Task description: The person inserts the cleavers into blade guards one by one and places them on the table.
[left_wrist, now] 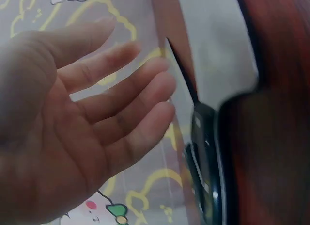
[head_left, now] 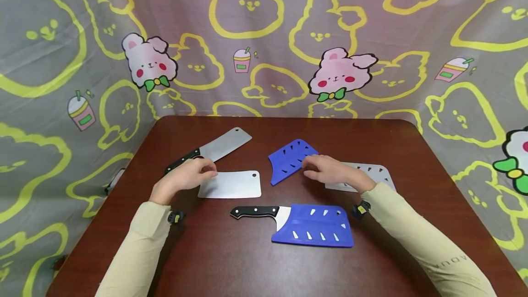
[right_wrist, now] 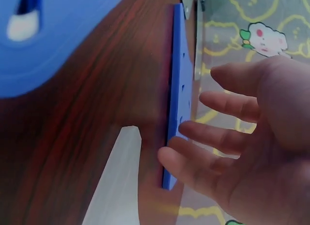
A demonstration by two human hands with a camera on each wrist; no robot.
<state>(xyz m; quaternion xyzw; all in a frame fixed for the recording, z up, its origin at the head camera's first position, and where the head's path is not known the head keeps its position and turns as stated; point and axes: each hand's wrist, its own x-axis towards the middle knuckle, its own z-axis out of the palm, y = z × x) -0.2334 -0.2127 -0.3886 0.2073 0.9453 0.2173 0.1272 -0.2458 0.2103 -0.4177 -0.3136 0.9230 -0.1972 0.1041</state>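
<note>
Head view: saw the loose, flat, slotted blue plastic sheath [head_left: 287, 159] just left of the nearer right hand [head_left: 327, 169], slanting lengthwise away rightward. Left wrist view: saw left hand [left_wrist: 77, 128], fingers apart, empty; right wrist view: saw likewise.

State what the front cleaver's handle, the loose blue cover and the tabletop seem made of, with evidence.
Handle: probably plastic, evenly black, slightly glossy, with bright rivets, likely metal.
Loose blue cover: likely moulded plastic, smooth, evenly coloured, with neat slots.
Tabletop: wood or patterned laminate, judging by reddish grain and soft sheen.
</note>
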